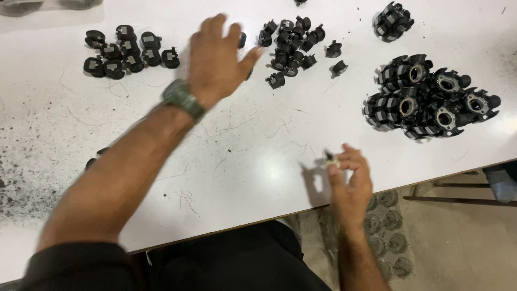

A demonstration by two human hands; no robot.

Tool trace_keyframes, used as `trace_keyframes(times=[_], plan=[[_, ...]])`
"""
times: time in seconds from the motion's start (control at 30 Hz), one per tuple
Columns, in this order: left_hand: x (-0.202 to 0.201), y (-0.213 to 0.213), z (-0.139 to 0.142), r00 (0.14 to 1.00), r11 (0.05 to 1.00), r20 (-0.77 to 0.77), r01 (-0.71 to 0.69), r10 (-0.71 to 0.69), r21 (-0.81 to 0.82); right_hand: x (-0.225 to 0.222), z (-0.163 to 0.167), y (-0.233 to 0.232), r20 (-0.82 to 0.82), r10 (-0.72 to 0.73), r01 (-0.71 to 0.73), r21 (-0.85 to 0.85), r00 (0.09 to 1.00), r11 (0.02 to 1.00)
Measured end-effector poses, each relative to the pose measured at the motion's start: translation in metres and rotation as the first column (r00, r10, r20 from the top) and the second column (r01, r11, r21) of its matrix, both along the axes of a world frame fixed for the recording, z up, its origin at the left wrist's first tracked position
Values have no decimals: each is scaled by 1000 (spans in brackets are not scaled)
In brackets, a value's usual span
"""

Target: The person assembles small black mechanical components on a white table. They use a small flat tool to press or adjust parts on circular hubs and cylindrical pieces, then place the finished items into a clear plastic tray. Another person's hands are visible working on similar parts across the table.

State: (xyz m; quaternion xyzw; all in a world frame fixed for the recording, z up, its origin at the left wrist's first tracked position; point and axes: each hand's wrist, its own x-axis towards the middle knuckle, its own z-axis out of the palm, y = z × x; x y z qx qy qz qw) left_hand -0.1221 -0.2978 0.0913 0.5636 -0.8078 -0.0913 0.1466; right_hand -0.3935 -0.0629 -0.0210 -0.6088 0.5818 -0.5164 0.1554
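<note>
The big white surface lies under both hands and is marked with scratches and black specks. Below the right hand, past the surface's edge, is a dusty floor. Far to the right of that hand sits a heap of round black parts with metal rings. The left hand is spread flat, fingers apart, holding nothing, just beside a pile of little black pieces. More small black pieces lie to its left. The right hand's fingers are pinched together on a tiny pale part.
</note>
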Motion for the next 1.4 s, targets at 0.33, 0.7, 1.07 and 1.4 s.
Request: trace_keyframes(times=[0.33, 0.7, 1.07, 1.4], plan=[[76, 204, -58, 965, 982, 209, 134, -161, 133, 59, 20, -62, -399, 383, -283, 289, 833, 915], [211, 293, -22, 969, 979, 158, -175, 190, -100, 204, 62, -88, -388, 660, -637, 206, 644, 743], [286, 260, -23, 886, 860, -44, -434, 461, 269, 296, 42, -5, -383, 786, -787, 201, 485, 583], [314, 336, 13, 942, 930, -83, -333, 324, -153, 353, 34, 126, -166, 984, -998, -20, -59, -63]])
